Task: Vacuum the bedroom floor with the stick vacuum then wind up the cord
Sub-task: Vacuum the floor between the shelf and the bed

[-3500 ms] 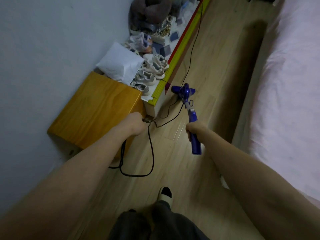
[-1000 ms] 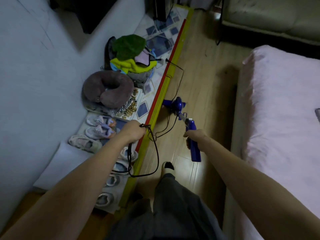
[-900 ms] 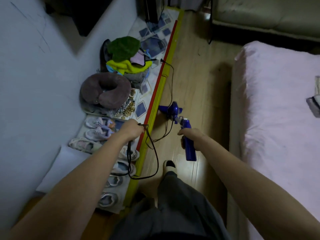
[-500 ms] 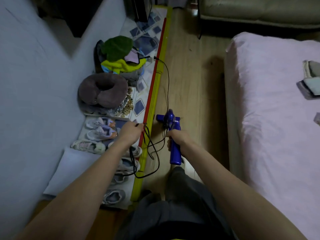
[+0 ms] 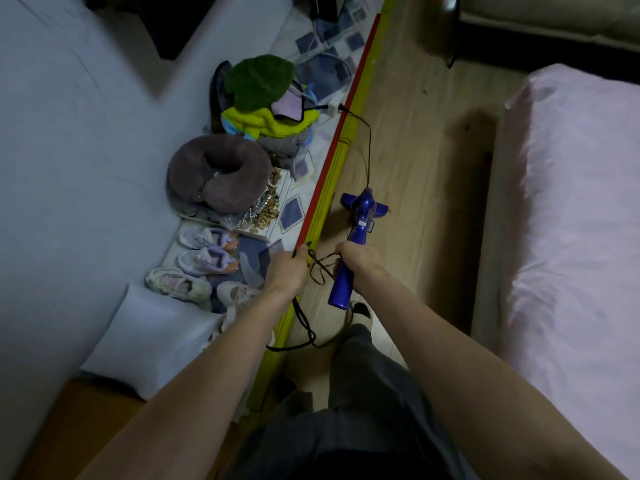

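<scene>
Head cam: right hand (image 5: 356, 263) is wrapped round the blue stick vacuum (image 5: 349, 252) handle, head down on the floor (image 5: 408, 140) by the bed (image 5: 581, 202). Left hand (image 5: 289, 268) fingers pinch the cord (image 5: 369, 147). Vacuum looks light and rigid; cord's floppy, so gather it in loops.

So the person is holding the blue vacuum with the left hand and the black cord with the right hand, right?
Not quite, the hands are swapped. In the head view, the right hand grips the blue stick vacuum by its handle, and the left hand holds the black cord. The rest is right: the vacuum is blue and the cord is black.
</scene>
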Demonstrator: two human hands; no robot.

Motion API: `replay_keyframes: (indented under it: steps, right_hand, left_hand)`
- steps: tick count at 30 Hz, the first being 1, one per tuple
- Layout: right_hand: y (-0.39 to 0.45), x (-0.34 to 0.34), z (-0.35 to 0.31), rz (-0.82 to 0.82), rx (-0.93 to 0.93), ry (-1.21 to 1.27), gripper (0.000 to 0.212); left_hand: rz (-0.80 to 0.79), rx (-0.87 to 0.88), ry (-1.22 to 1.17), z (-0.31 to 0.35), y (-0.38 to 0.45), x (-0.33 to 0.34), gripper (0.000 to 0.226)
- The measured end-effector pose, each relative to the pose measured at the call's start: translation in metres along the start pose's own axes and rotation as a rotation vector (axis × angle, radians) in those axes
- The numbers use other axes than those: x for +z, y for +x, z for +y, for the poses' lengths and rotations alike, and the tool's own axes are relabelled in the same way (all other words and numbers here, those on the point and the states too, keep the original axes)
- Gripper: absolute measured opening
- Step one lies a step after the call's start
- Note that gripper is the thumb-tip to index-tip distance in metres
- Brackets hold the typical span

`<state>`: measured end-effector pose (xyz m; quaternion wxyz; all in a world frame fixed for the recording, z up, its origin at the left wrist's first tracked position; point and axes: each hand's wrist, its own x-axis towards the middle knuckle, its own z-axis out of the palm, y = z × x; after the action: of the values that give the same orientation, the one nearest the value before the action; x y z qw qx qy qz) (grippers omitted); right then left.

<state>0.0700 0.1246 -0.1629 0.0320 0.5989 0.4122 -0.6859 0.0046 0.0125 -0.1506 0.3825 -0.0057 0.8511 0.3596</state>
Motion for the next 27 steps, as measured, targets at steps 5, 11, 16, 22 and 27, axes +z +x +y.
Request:
replay_keyframes:
  steps: [5, 11, 16, 22, 27]
  right_hand:
    - [0.061, -0.03, -0.06, 0.013, 0.004, -0.057, 0.015]
    - [0.129, -0.075, -0.151, 0.054, -0.001, -0.197, 0.017]
    - [0.168, -0.111, -0.199, 0.116, -0.029, -0.335, 0.031]
    - [0.181, -0.142, -0.22, 0.128, -0.046, -0.424, 0.035]
    - [0.165, -0.149, -0.201, 0.127, -0.016, -0.449, 0.033]
  left_hand:
    - [-0.052, -0.049, 0.052, 0.045, 0.03, 0.02, 0.041]
    - [-0.037, -0.077, 0.077, 0.103, 0.064, 0.046, 0.048]
    - [-0.054, -0.066, 0.121, 0.125, 0.078, 0.057, 0.046]
    - [-0.082, -0.046, 0.175, 0.142, 0.088, 0.056, 0.044]
    - [-0.112, -0.003, 0.213, 0.156, 0.088, 0.051, 0.037]
